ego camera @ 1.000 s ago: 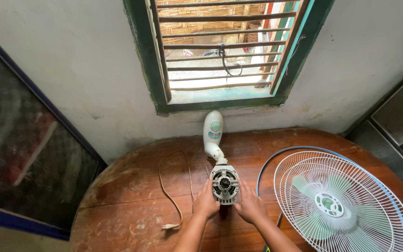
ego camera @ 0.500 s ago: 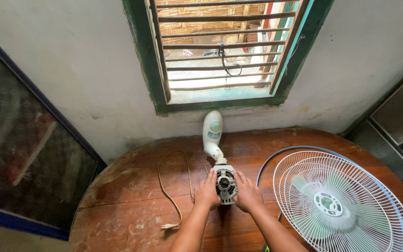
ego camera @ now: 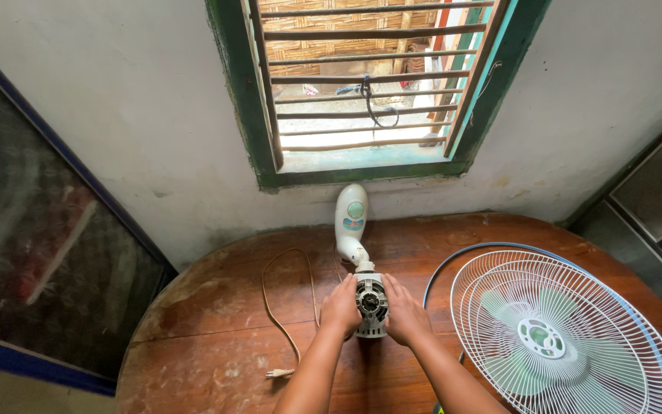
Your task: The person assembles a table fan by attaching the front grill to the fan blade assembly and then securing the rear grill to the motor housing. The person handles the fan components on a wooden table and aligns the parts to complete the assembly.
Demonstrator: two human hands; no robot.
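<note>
- Your left hand (ego camera: 341, 307) and right hand (ego camera: 405, 313) press against either side of the bare fan motor (ego camera: 371, 305), fingers wrapped on its metal body, so both are grasping it.
- The motor sits near the middle of the round wooden table (ego camera: 216, 307), with its white neck and base (ego camera: 351, 218) stretching toward 12 o'clock, up to the wall under the window.
- Judge it dense and rigid: the weight likely sits in the motor, while the plastic neck looks lighter and could crack at the joint. Hold the metal sides, not the shaft in the middle.
- The tan cord (ego camera: 277, 307) loops away at 9 o'clock, limp and apt to snag.
- The wire fan guard (ego camera: 568, 330) lies at 3 o'clock, apart from your hands.
</note>
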